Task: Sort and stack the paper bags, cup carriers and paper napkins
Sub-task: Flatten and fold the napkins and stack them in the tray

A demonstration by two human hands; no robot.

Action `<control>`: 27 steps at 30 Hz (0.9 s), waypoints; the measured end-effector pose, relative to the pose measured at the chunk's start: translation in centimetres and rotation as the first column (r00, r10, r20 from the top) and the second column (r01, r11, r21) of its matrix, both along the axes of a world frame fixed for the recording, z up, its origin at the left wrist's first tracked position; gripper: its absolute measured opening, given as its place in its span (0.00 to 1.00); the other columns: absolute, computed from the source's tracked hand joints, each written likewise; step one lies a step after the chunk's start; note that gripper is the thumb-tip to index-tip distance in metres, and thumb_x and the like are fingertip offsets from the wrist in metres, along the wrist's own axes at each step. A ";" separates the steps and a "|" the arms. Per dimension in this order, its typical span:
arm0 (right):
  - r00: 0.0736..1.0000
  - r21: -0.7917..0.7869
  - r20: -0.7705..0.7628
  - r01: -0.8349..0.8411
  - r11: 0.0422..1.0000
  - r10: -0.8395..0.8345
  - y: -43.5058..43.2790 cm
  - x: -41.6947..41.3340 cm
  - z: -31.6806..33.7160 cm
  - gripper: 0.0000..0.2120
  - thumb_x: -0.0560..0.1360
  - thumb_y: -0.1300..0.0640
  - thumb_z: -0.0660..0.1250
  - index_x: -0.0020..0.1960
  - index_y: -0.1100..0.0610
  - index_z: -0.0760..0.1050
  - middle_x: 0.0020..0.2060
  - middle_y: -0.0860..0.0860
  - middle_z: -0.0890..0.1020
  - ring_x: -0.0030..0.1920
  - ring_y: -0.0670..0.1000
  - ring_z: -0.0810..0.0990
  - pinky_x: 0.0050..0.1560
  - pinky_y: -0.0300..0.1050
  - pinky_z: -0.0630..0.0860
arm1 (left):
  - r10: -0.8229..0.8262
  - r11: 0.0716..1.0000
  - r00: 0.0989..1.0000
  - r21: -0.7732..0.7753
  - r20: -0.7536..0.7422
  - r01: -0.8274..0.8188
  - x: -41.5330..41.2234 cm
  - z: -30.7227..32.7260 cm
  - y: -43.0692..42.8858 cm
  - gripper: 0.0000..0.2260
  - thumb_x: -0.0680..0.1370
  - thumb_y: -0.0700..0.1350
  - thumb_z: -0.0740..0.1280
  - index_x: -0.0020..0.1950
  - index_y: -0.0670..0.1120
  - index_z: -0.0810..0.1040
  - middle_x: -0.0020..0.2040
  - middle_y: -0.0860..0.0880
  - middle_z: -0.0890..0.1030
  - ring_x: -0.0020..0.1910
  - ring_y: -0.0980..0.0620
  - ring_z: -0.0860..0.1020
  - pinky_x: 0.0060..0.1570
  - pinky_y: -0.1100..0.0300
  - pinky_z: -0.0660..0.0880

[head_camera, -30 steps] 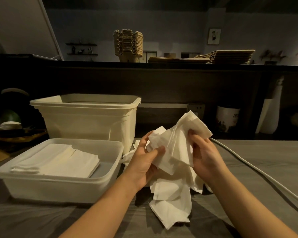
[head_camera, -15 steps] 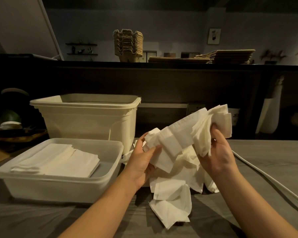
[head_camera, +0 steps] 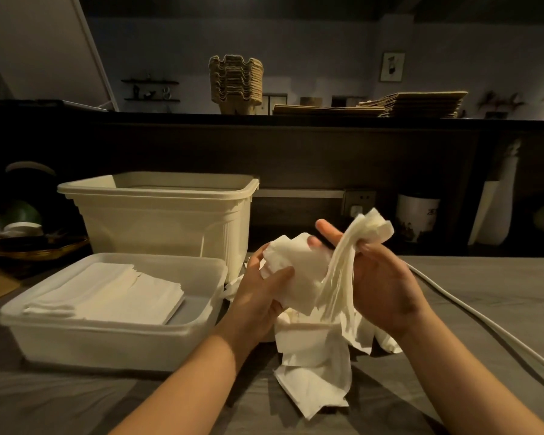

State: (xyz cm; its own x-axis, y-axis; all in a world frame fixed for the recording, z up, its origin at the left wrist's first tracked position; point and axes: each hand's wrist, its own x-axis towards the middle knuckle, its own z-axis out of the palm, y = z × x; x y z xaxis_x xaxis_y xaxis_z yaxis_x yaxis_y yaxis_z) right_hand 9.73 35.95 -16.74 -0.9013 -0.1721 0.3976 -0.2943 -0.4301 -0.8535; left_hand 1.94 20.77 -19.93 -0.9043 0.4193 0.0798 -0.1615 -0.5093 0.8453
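The person's left hand [head_camera: 259,298] grips a crumpled white paper napkin [head_camera: 296,271] above the grey table [head_camera: 490,284], with its thumb pressed across the front of the napkin and the other fingers curled behind it. The right hand [head_camera: 387,287], just beside it, holds a fanned bundle of white paper napkins [head_camera: 339,277] whose sheets hang down edge-on. That bundle is pinched between the fingers near its top, and one finger sticks out straight to the left behind the crumpled napkin. Below both hands, a loose heap of white paper napkins [head_camera: 314,372] lies rumpled on the table. To the left sits a shallow translucent plastic tray [head_camera: 107,329] with a flat stack of folded white napkins [head_camera: 107,293] inside it. A tall cream plastic bin [head_camera: 157,224] stands directly behind the tray. On the dark shelf [head_camera: 296,117] at the back are a nested stack of brown pulp cup carriers [head_camera: 235,84] and, to its right, flat piles of brown paper bags [head_camera: 415,105]. A white cable [head_camera: 484,324] runs across the table on the right.
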 end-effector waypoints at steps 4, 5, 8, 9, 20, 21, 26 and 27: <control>0.980 -0.248 -0.018 -0.196 0.949 0.198 -0.3 0.3 0.6 0.16 0.67 0.53 0.75 0.54 0.54 0.82 0.57 0.54 0.81 0.57 0.51 0.80 0.61 0.49 0.75 | 0.065 0.997 0.987 -0.057 0.150 -0.057 -0.7 0.3 0.5 0.19 0.77 0.55 0.66 0.66 0.50 0.72 0.50 0.44 0.81 0.42 0.47 0.82 0.35 0.54 0.78; 0.994 -0.308 0.054 -0.075 0.948 0.096 -0.1 0.4 0.6 0.19 0.57 0.53 0.81 0.46 0.55 0.84 0.48 0.53 0.84 0.47 0.50 0.83 0.50 0.47 0.80 | 0.105 0.994 0.990 -0.051 0.097 -0.100 -0.7 0.2 0.5 0.19 0.78 0.51 0.65 0.67 0.47 0.71 0.49 0.43 0.80 0.39 0.50 0.83 0.33 0.56 0.78; 0.958 -0.240 0.242 0.215 0.947 -0.156 -0.5 0.6 0.7 0.21 0.48 0.51 0.82 0.38 0.58 0.84 0.35 0.53 0.81 0.31 0.48 0.81 0.31 0.41 0.79 | 0.206 0.978 0.977 0.025 0.055 -0.207 -0.7 0.6 0.4 0.15 0.81 0.43 0.58 0.67 0.43 0.70 0.48 0.47 0.79 0.42 0.52 0.81 0.41 0.54 0.79; 0.928 -0.171 0.291 0.289 0.942 -0.232 -0.6 0.2 0.4 0.22 0.51 0.51 0.80 0.42 0.58 0.83 0.35 0.54 0.80 0.30 0.48 0.81 0.29 0.41 0.78 | 0.235 0.971 0.971 0.039 0.041 -0.236 -0.8 0.7 0.4 0.15 0.80 0.43 0.58 0.67 0.45 0.71 0.50 0.47 0.79 0.46 0.51 0.80 0.49 0.50 0.78; 0.822 0.423 -0.009 0.519 0.743 -0.569 -2.7 -0.5 -1.1 0.07 0.74 0.55 0.68 0.50 0.45 0.75 0.53 0.47 0.78 0.52 0.46 0.77 0.41 0.36 0.75 | 0.244 0.966 0.948 -0.040 -0.203 -0.257 1.9 1.2 0.1 0.10 0.81 0.47 0.57 0.53 0.63 0.71 0.57 0.48 0.77 0.55 0.46 0.75 0.54 0.45 0.75; 0.817 0.432 -0.034 0.532 0.729 -0.576 -2.7 -0.5 -1.0 0.09 0.74 0.55 0.67 0.51 0.44 0.74 0.55 0.46 0.76 0.52 0.45 0.76 0.41 0.35 0.75 | 0.239 0.967 0.948 -0.040 -0.211 -0.253 1.9 1.2 0.2 0.09 0.81 0.47 0.57 0.54 0.63 0.71 0.56 0.48 0.77 0.54 0.47 0.76 0.49 0.48 0.76; 0.818 0.471 -0.142 0.551 0.688 -0.558 -2.8 -0.3 -0.9 0.13 0.74 0.56 0.67 0.49 0.37 0.69 0.52 0.42 0.76 0.53 0.43 0.75 0.42 0.33 0.74 | 0.208 0.971 0.952 -0.068 -0.223 -0.228 2.0 1.2 0.2 0.09 0.81 0.49 0.57 0.55 0.63 0.70 0.57 0.48 0.76 0.53 0.48 0.76 0.45 0.53 0.76; 0.807 0.496 -0.184 0.569 0.656 -0.561 -2.8 -0.4 -1.0 0.14 0.75 0.55 0.67 0.48 0.37 0.68 0.52 0.41 0.75 0.54 0.44 0.74 0.46 0.34 0.74 | 0.211 0.971 0.951 -0.067 -0.224 -0.231 2.0 1.3 0.2 0.09 0.81 0.48 0.57 0.55 0.63 0.70 0.57 0.48 0.76 0.53 0.48 0.76 0.47 0.51 0.76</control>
